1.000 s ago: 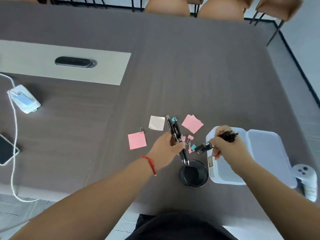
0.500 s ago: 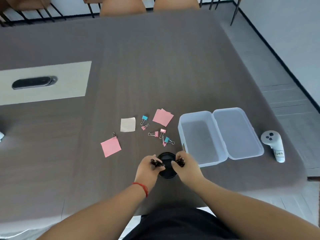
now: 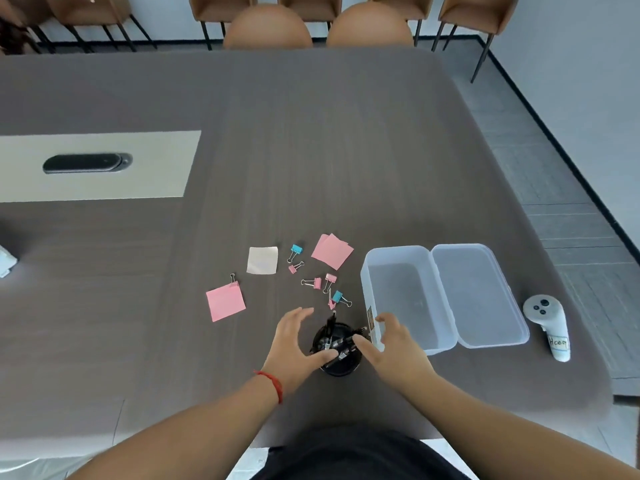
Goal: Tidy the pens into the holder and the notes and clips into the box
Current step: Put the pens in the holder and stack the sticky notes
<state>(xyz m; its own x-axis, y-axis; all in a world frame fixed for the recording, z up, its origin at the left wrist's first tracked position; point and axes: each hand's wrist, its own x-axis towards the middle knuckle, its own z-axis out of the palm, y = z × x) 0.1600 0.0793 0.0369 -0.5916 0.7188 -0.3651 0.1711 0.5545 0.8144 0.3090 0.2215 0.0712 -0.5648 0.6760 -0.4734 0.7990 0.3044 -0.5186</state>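
- Hands flank the black holder [image 3: 341, 355]: left hand [image 3: 294, 344] and right hand [image 3: 394, 348], fingers spread wide, gripping nothing.
- Pens [image 3: 337, 342] stand inside, between the fingertips.
- Notes [image 3: 331, 250], clips [image 3: 325, 282] and box [image 3: 408, 299] lie beyond, on the grey table [image 3: 311, 150]; chairs [image 3: 266, 27] behind.

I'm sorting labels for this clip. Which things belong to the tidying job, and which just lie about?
Job:
pens
holder
pink notes
cream note
binder clips
box

Lying about:
white controller
black oval device
chairs

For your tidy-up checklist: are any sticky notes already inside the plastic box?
No. The plastic box is empty, and the pink sticky notes lie on the table.
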